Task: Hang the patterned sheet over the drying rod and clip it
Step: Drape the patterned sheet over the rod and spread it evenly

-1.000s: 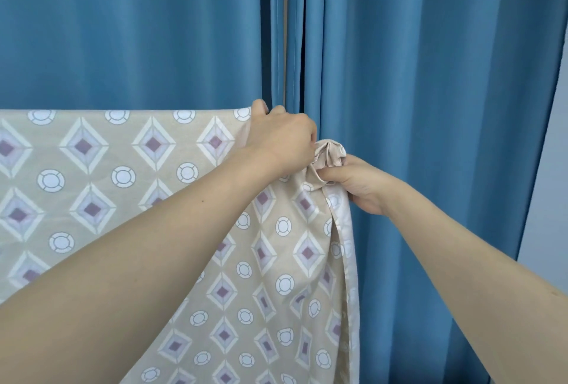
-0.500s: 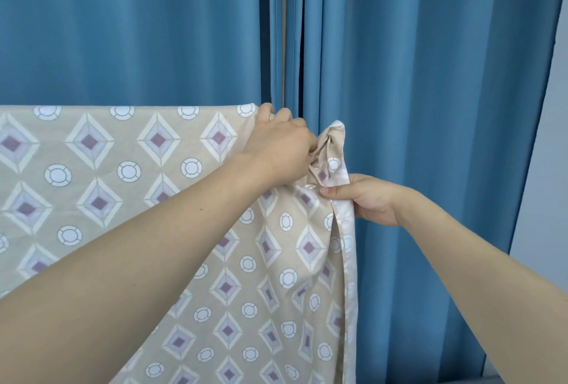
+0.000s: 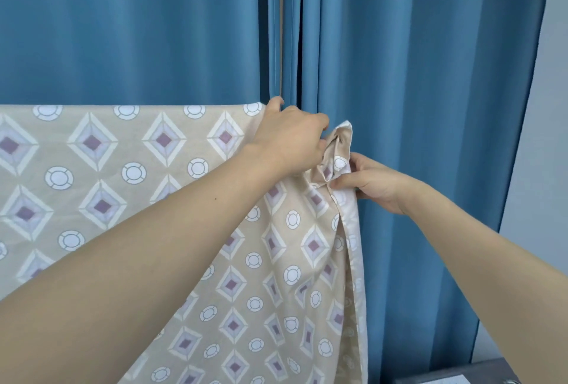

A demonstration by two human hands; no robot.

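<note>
So the sheet [image 3: 129, 187] is already draped over the top line, hanging flat across the left and down the middle, with its right edge falling just in front of the blue curtain [image 3: 415, 107]. The left hand [image 3: 292, 140] is curled over the top fold near the sheet's upper right corner, fingers hooked over and behind so I can't see their tips. The right hand [image 3: 372, 184] is pinching the bunched-up corner at the hem, thumb in front, other fingers behind the cloth. Handling-wise this looks like thin, light cotton: soft, floppy, creases easily, no stiffness at all, so it'll sag and slide wherever it isn't held. I'd guess it's a bit slippery over a smooth rod, so best bet is to keep a grip right at the top fold and on the hemmed edge, where the doubled fabric gives more to hold and a clip more to bite. That crumpled corner probably needs pulling out flat first. Stuff I can't make out: the rod itself is totally covered by the sheet, so where it ends is anyone's guess. No clip visible anywhere, not in either hand as far as I can tell. The sheet's left side and bottom are cut off by the frame, and the back half is hidden. There's a grey thing [image 3: 479, 374] in the bottom right corner, no idea what.
</note>
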